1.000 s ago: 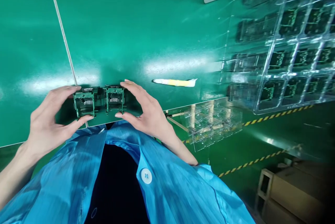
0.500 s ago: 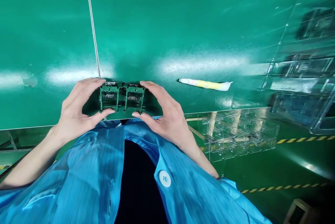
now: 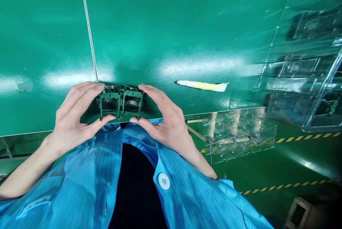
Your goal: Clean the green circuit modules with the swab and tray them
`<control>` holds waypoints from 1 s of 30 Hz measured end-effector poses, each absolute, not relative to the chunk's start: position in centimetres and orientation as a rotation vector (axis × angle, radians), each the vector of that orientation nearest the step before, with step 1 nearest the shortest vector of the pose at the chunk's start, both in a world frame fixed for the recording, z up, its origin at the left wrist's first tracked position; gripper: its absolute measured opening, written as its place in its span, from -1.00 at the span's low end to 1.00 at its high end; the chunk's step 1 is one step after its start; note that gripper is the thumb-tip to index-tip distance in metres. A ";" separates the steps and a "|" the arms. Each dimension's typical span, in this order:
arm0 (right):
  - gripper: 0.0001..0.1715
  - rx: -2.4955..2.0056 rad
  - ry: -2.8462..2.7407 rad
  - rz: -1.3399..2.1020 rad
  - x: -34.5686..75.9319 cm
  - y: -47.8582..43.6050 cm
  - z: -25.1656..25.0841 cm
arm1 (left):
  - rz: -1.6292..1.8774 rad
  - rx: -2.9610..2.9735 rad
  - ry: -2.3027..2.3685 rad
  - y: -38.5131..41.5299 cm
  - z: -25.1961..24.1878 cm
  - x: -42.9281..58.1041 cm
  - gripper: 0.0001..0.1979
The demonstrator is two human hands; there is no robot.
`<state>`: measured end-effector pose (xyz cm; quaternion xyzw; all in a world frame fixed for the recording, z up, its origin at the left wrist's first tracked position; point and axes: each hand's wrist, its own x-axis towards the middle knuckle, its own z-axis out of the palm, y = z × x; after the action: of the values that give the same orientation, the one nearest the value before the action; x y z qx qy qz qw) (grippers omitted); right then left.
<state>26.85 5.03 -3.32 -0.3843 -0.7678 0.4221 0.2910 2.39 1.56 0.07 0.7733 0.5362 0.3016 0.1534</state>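
Two green circuit board assemblies sit side by side at the front edge of the green table (image 3: 160,18). My left hand (image 3: 76,113) grips the left circuit board assembly (image 3: 110,101), fingers on its far side and thumb on its near side. In the same way my right hand (image 3: 167,118) holds the right circuit board assembly (image 3: 133,102). Their inner edges meet or nearly meet, with a slight angle between them. Whether they are joined there I cannot tell.
A white and yellow wrapped stick (image 3: 201,85) lies to the right. Clear plastic trays (image 3: 301,68) with boards are at the far right. More clear trays (image 3: 240,134) stand below the table edge. A pale strip (image 3: 88,18) crosses the table at left.
The two board assemblies now tilt at an angle to each other, where they were nearly in line. Both hands still hold them. The whole view has shifted slightly.
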 end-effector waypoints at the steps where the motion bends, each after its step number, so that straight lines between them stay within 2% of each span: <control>1: -0.29 -1.023 -2.042 1.124 26.9 5.0 -3.3 | 0.865 2.212 1.538 1.5 0.1 2.4 -0.25; 8: -0.32 -1.005 -2.026 1.098 27.0 5.2 -2.7 | 0.869 2.148 1.521 1.6 0.3 2.2 -0.25; 20: -0.35 -1.042 -2.070 1.079 27.3 4.9 -1.8 | 0.723 2.034 1.634 1.1 1.4 2.6 -0.39; 30: -0.39 -0.897 -2.112 0.729 26.6 5.2 -2.8 | 0.890 2.261 1.522 1.9 0.7 2.4 -0.38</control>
<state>26.63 5.25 -2.76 -0.3478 -0.8188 0.2827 0.3586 2.43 1.88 0.75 0.7811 0.5259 0.3076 0.1367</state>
